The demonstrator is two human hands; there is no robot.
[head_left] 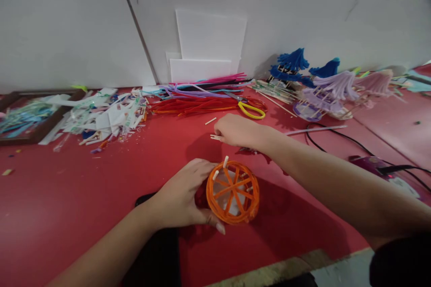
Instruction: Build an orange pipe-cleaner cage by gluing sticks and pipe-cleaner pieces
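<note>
My left hand (183,193) is wrapped around the side of a round orange pipe-cleaner frame (232,192), which has crossing spokes like a wheel. Short pale wooden sticks (225,161) stand up from its far left rim, and a whitish surface shows between the spokes. Farther back, my right hand (235,131) is closed near the table, pinching short wooden sticks (215,137) whose ends poke out to the left. One loose short stick (210,121) lies just beyond those fingers.
Behind lie bundled pipe cleaners (195,105) and yellow-handled scissors (252,110). Paper scraps (111,119) and a brown tray (37,134) are at left. Blue and lilac pipe-cleaner models (316,94) stand at right, near a purple corded device (373,168). A dark object (144,198) lies beside my left wrist.
</note>
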